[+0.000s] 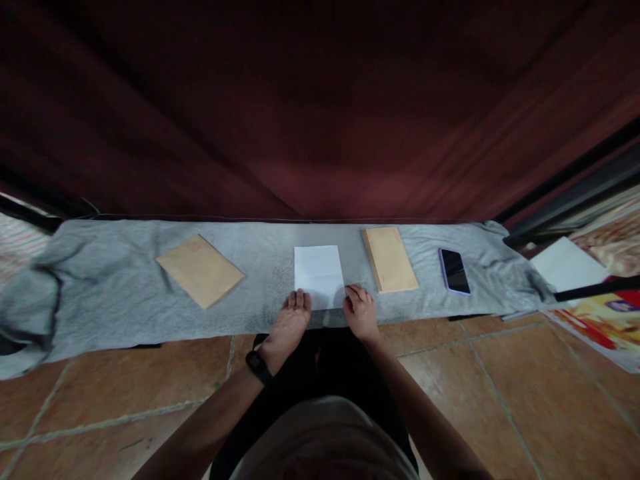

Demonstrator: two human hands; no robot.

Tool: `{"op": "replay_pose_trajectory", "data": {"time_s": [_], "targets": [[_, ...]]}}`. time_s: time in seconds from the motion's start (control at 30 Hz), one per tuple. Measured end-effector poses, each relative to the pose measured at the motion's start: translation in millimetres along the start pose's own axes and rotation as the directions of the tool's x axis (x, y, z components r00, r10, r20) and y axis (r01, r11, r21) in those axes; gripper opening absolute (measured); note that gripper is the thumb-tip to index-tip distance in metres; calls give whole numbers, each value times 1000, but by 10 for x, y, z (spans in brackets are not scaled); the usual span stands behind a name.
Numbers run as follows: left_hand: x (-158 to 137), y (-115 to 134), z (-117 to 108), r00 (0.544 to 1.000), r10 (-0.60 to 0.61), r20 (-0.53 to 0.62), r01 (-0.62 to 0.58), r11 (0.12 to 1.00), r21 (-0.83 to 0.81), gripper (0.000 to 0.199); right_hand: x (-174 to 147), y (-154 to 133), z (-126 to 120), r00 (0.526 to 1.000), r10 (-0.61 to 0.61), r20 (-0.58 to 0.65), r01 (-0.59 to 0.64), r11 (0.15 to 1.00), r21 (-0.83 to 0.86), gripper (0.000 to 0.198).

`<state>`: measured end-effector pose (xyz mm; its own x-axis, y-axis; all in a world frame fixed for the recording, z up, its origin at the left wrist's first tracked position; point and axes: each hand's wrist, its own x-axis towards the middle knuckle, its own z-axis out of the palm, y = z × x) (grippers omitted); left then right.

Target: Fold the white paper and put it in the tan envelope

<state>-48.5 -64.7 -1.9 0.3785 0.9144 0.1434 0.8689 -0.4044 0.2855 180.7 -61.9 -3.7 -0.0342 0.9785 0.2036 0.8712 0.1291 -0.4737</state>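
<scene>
Brown envelope (200, 270) left of paper (319, 270) — envelope stack (393, 260) right, phone (455, 271) farther right

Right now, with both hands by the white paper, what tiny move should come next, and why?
Maybe gently lift the near edge of the white paper: it lies flat, and the left hand and right hand are at its sides, close to the near corners.

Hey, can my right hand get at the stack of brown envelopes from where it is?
Probably yes: your right hand is at the near right corner of the white paper, the stack of brown envelopes lies close by, and only grey cloth shows between.
</scene>
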Motion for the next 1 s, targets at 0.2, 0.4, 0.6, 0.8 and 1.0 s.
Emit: {"op": "replay_pose_trajectory", "data": {"time_s": [0.2, 0.4, 0.6, 0.8, 1.0], "targets": [[26, 125, -50, 991, -126, 47, 131, 982, -138, 59, 232, -206, -27, 976, 216, 34, -218, 973, 79, 23], [26, 189, -130, 995, -97, 35, 99, 992, -82, 60, 408, -202, -91, 896, 403, 185, -441, 854, 277, 13], [112, 298, -297, 994, -103, -22, 103, 995, -16, 56, 415, -271, -141, 892, 395, 220, -452, 758, 470, 24], [291, 391, -562, 886, -456, -86, 323, 738, -593, 32, 482, -442, -379, 928, 191, 321, -362, 243, 900, 53], [351, 619, -501, 646, -752, 132, -52, -216, -975, 33, 490, -459, -293, 853, 333, 403, -496, 271, 825, 36]]}}
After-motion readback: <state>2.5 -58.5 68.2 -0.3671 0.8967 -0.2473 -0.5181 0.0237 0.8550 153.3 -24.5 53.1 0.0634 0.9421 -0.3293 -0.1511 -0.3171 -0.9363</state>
